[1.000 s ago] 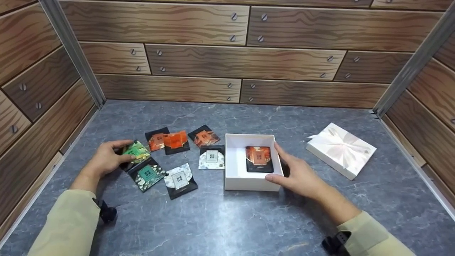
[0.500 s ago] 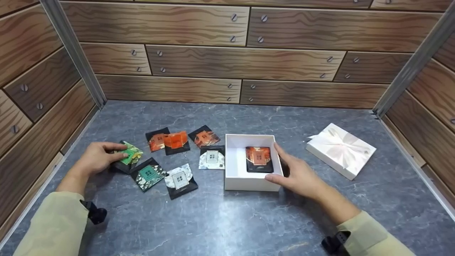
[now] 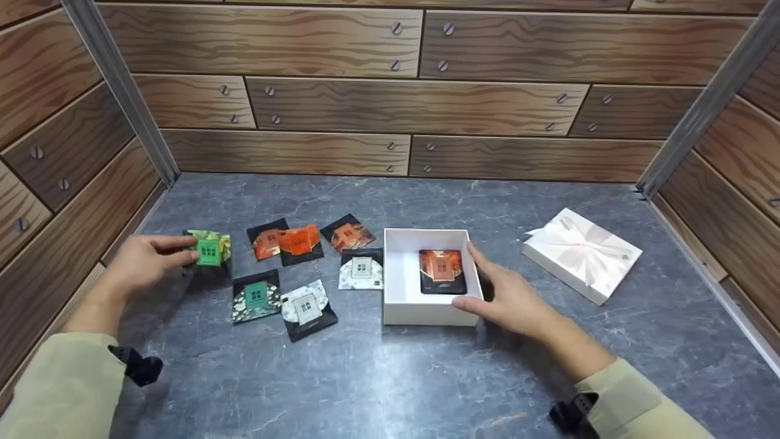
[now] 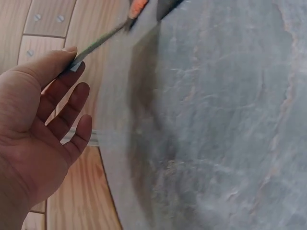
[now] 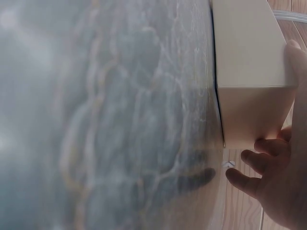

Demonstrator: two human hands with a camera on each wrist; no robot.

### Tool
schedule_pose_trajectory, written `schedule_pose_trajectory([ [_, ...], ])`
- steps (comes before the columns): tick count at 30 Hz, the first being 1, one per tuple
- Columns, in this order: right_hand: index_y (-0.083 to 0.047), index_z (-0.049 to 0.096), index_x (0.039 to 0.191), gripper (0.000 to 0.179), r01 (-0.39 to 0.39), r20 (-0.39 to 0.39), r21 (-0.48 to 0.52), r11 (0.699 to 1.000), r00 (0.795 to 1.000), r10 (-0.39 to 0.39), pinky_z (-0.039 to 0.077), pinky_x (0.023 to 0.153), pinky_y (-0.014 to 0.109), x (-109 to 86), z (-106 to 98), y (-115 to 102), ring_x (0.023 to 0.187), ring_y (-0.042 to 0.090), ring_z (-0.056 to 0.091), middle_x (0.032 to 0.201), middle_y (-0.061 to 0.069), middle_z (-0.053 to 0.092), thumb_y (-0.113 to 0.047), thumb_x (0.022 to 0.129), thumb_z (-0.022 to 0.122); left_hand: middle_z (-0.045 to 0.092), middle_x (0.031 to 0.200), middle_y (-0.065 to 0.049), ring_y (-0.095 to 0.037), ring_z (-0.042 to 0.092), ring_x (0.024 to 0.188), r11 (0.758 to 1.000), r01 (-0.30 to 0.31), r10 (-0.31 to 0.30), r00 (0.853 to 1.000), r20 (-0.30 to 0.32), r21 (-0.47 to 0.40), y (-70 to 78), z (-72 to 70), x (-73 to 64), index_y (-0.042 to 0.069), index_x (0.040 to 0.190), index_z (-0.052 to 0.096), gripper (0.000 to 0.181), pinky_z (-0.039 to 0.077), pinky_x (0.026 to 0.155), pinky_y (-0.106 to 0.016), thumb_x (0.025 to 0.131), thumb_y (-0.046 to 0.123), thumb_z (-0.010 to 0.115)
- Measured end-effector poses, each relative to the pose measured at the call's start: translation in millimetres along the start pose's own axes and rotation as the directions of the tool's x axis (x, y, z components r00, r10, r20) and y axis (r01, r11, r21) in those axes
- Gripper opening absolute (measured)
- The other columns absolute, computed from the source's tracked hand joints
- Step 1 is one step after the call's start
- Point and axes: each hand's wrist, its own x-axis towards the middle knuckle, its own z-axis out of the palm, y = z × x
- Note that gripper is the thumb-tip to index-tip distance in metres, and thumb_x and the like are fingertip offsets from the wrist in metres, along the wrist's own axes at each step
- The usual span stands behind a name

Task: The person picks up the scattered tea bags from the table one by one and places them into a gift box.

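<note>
My left hand [image 3: 143,259] pinches a flat square packet [image 3: 209,251], green and yellow on black, by its left edge at the far left. The left wrist view has this packet [image 4: 103,42] edge-on between thumb and forefinger, held clear above the table, the other fingers loosely bent. My right hand [image 3: 509,296] grips the near right corner of a white lidless box [image 3: 429,314], thumb on the near rim and fingers along the right side. An orange and black packet [image 3: 442,271] lies inside the box, towards its right. In the right wrist view, fingertips touch the box's side [image 5: 254,117].
Left of the box lie a dark green packet [image 3: 256,296], two white and black packets [image 3: 309,308] and several orange and black ones [image 3: 347,233]. A white lid [image 3: 582,256] with a ribbon bow rests at the right. Wood-patterned walls [image 3: 341,107] enclose the grey table.
My left hand has drawn the green and yellow packet leftward and raised it off the dark green packet, which has turned slightly. The right hand stays on the box.
</note>
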Motion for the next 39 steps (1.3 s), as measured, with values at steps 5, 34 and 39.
schedule_pose_trajectory([
  [5, -0.010, 0.023, 0.170, 0.110, 0.001, 0.003, -0.002, 1.000, 1.000, -0.001, 0.038, 0.115, 0.064, 0.6, -0.1, -0.9, 0.141, 0.048, 0.049, 0.156, 0.030, 0.048, -0.061, 0.089, 0.078, 0.059, 0.146, -0.026, -0.020, 0.061, 0.120, 0.999, -0.033, 0.033, 0.999, -0.041, -0.013, 9.6, -11.3, -1.5, 0.001, 0.146, 0.062, 0.053, 0.049, 0.079, -0.011, 0.104, 0.033, 0.071],
  [34, -0.009, 0.024, 0.170, 0.110, 0.003, -0.002, -0.004, 1.000, 1.000, -0.003, 0.040, 0.115, 0.061, 0.9, 0.1, -0.5, 0.141, 0.045, 0.051, 0.155, 0.029, 0.050, -0.061, 0.089, 0.078, 0.075, 0.121, -0.017, -0.024, 0.069, 0.092, 0.938, -0.285, 0.295, 0.955, 0.025, -0.198, 186.4, 50.5, 19.3, 0.013, 0.142, 0.068, 0.053, 0.059, 0.074, -0.026, 0.093, 0.022, 0.084],
  [39, -0.011, 0.022, 0.170, 0.113, -0.003, 0.010, 0.003, 1.000, 1.000, 0.003, 0.039, 0.116, 0.061, 0.8, 0.2, -1.2, 0.142, 0.045, 0.049, 0.158, 0.027, 0.047, -0.062, 0.088, 0.079, 0.076, 0.116, -0.014, -0.024, 0.069, 0.089, 0.905, -0.332, 0.366, 0.927, 0.087, -0.264, 215.1, 85.0, 27.4, 0.011, 0.142, 0.068, 0.053, 0.059, 0.071, -0.028, 0.092, 0.019, 0.085],
])
